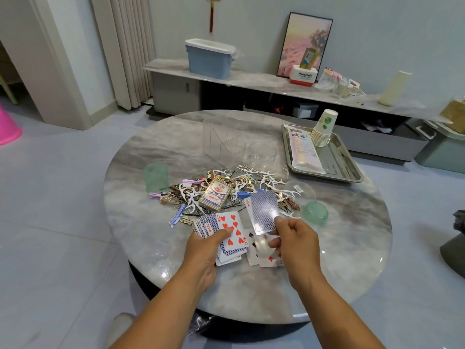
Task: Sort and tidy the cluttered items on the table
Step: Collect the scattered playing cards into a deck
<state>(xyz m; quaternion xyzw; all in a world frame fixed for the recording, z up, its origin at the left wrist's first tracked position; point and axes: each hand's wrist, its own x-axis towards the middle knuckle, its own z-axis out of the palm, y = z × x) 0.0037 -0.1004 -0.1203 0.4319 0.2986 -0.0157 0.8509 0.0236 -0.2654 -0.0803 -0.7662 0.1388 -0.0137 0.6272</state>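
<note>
Both forearms reach in from the near edge of the round marble table (339, 248). Fingers of the left hand (206, 248) are clenched on a fanned stack of playing cards (226, 245), thumb pressing the nine of hearts (232, 229) on top; a king peeks out just left of that thumb. Fingers of the right hand (293, 238) pinch a face-down card (264, 212) with a blue patterned back, raised above the tabletop, an ace edge showing behind it. Under those right fingers lie several loose face-up cards (261, 253) flat on the marble. Beyond both sets of fingertips sits a card box (215, 195) atop a pile of hair clips and white floss picks (251, 182). Right of the right fingers rests a green cup (315, 212); farther off stands a metal tray (344, 167) carrying stacked paper cups (323, 129).
</note>
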